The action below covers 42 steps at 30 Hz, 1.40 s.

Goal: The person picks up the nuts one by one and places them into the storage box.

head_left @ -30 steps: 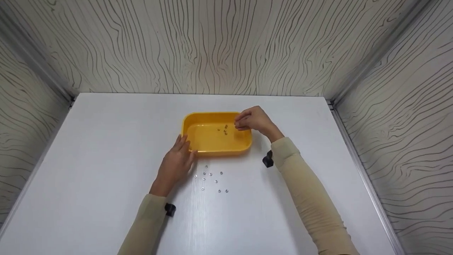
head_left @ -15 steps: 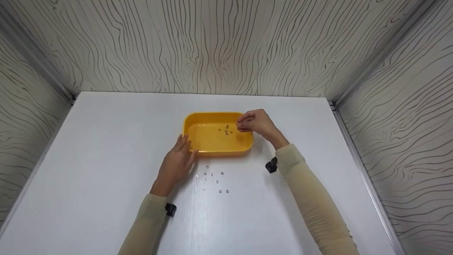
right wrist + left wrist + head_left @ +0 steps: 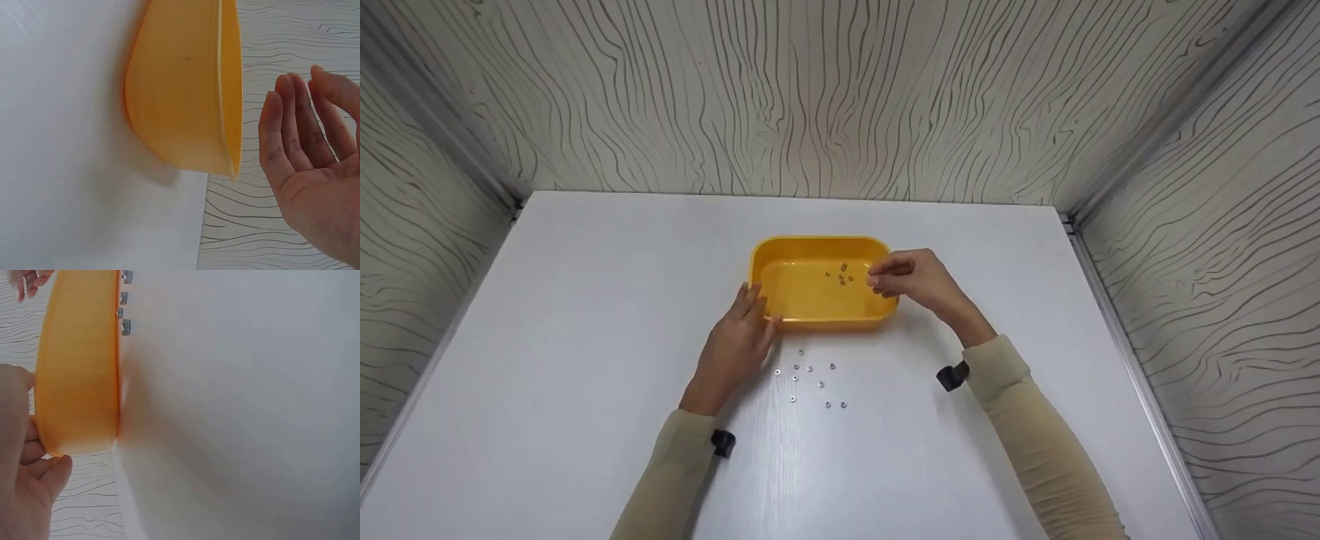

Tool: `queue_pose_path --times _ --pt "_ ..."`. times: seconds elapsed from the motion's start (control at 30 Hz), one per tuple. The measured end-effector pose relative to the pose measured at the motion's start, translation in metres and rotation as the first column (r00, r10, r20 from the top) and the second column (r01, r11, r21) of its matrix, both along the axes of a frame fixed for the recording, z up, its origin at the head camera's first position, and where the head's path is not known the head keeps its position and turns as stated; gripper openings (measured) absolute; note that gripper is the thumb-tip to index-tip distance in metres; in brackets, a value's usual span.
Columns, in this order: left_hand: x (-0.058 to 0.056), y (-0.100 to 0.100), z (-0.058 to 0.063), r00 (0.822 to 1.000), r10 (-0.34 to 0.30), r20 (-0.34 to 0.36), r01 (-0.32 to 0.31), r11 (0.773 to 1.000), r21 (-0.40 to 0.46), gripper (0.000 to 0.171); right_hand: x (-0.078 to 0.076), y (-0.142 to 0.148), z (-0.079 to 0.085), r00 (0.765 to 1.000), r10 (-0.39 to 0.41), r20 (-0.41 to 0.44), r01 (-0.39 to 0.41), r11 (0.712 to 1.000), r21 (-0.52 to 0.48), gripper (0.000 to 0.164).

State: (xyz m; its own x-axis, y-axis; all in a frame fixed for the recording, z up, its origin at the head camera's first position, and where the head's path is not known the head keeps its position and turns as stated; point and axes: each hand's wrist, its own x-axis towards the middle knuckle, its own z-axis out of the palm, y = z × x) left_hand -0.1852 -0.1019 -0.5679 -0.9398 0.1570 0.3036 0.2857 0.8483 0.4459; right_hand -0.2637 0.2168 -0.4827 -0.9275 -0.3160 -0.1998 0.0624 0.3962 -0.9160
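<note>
A yellow plastic tray (image 3: 802,300) stands on the white table, with several small metal nuts (image 3: 842,277) lying inside toward its right half. My left hand (image 3: 733,345) holds the tray's near left corner, fingers over the left rim and thumb at the front wall. The left wrist view shows its fingertips (image 3: 59,472) around the end of the tray. Above the tray's right rim is my right hand (image 3: 919,279), its fingers loosely bent. Nothing shows between its thumb and fingers (image 3: 289,124) in the right wrist view.
Several more nuts (image 3: 796,379) lie scattered on the white table (image 3: 585,300) in front of the tray. Wood-grain panels (image 3: 810,97) rise behind the table and at both sides. Each wrist carries a small black camera (image 3: 952,376).
One more nut lies in the tray than a second ago. My right hand has drawn back slightly to the right and nearer me, its fingers loosening. The left hand keeps its place.
</note>
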Motion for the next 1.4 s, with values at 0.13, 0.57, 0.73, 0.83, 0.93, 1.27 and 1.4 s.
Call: queue_pose_path --times 0.13,0.57,0.73,0.83,0.93,1.27,1.4 --pt "0.0 -0.002 0.0 1.0 -0.006 -0.007 0.006 1.0 -0.002 0.049 0.017 -0.006 0.002 0.996 0.074 -0.043 -0.073 0.997 0.016 0.029" --pt "0.0 -0.002 0.001 1.0 -0.007 0.003 0.007 1.0 0.004 0.05 0.055 -0.021 0.006 0.962 0.231 -0.145 -0.217 0.97 0.107 0.024" --pt "-0.001 -0.002 0.001 1.0 -0.016 -0.003 0.016 1.0 0.009 0.05 0.067 -0.026 -0.002 0.948 0.261 -0.181 -0.234 0.959 0.16 0.017" --pt "-0.001 -0.002 0.0 1.0 -0.011 0.008 0.011 1.0 0.008 0.05 0.075 -0.03 -0.009 0.932 0.311 -0.187 -0.273 0.94 0.205 0.015" --pt "-0.002 -0.001 -0.001 1.0 -0.006 0.017 0.006 1.0 0.013 0.05 0.082 -0.036 -0.016 0.906 0.374 -0.198 -0.324 0.914 0.244 0.017" --pt "-0.002 0.0 0.003 1.0 -0.008 0.03 0.008 1.0 -0.003 0.05 0.091 -0.056 -0.037 0.793 0.527 -0.306 -0.346 0.802 0.486 0.02" --pt "-0.002 0.0 0.003 0.999 0.005 0.052 -0.005 1.0 -0.002 0.052 0.092 -0.064 -0.048 0.702 0.61 -0.366 -0.286 0.714 0.639 0.016"
